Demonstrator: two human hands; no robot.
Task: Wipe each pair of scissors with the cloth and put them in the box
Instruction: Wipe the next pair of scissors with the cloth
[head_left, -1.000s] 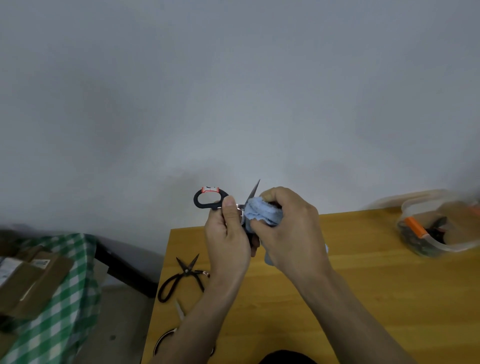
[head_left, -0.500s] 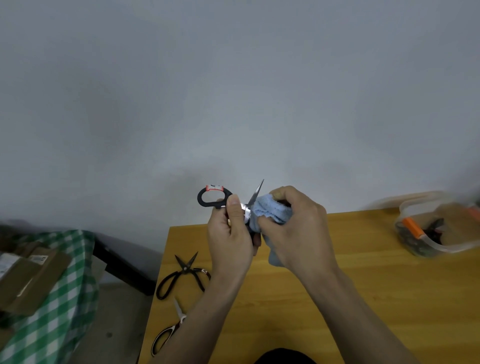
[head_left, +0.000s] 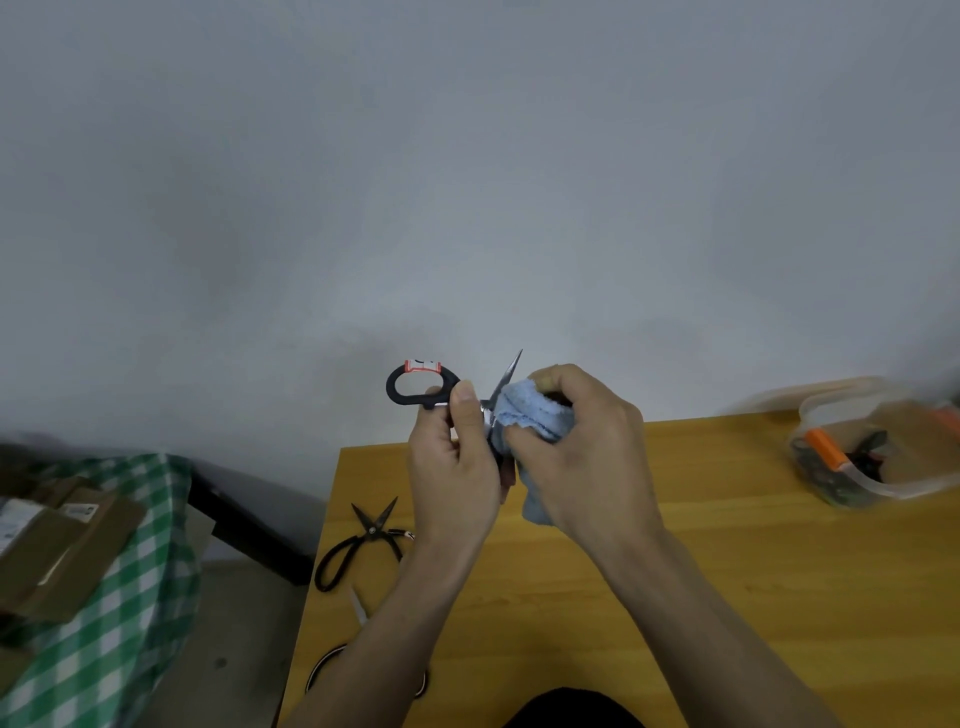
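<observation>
Head camera: the black-handled scissors (head_left: 423, 387) are up in the air over the far edge of the table (head_left: 727, 571), in front of the grey wall (head_left: 467, 156). The left hand (head_left: 457, 473) grips them near the middle, thumb curled on top. The right hand (head_left: 582, 447) squeezes the blue cloth (head_left: 530, 410) round one blade. Half a second ago the cloth sat a bit lower on the blade; now it is bunched close to where the blades cross, and the hands have hardly moved.

The handle has a red and white label (head_left: 422, 365). The writing is too small to read.

The scissors are open. The handle loop points left, and the bare blade tip points up and a little right.

Two more scissors lie on the table's left side: small black scissors (head_left: 363, 540), tips pointing away from the person, and another pair (head_left: 358, 644) partly hidden by the left arm. The clear plastic box (head_left: 883, 452) sits at the far right of the table, blurry, with something orange and something black inside. Left of the table are a green checked cloth (head_left: 130, 597) and brown cardboard packages (head_left: 57, 551).
</observation>
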